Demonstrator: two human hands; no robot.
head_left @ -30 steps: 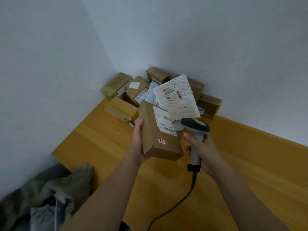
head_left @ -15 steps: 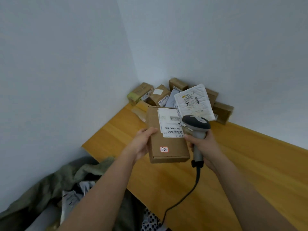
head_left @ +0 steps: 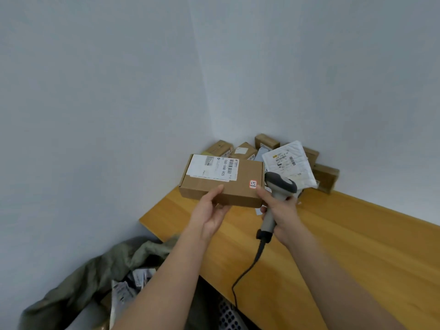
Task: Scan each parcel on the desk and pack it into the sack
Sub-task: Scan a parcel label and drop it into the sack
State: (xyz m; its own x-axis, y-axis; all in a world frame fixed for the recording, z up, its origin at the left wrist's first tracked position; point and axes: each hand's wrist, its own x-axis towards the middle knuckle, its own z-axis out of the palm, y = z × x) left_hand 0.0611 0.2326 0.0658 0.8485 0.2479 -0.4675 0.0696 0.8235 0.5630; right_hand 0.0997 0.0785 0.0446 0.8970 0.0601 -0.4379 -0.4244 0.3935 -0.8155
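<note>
My left hand point(head_left: 209, 211) holds a flat brown cardboard parcel point(head_left: 228, 186) from below, thumb on its near top edge. The parcel's white shipping label and small red-edged sticker face up. It hovers over the left end of the wooden desk point(head_left: 333, 246). My right hand point(head_left: 281, 208) grips a grey handheld scanner point(head_left: 277, 189) by its handle, right beside the parcel's right end; its thumb touches the parcel's corner. An olive-green sack point(head_left: 95, 270) lies open on the floor at lower left, with several packets inside.
A pile of several brown boxes point(head_left: 325, 176) and a white padded mailer point(head_left: 289, 163) fills the desk's far corner against the walls. The scanner's black cable point(head_left: 247, 270) trails off the desk's near edge. Grey walls close in left and behind.
The parcel has turned so its long side runs left to right and has shifted left, towards the desk's end. The view has swung left, showing more of the sack.
</note>
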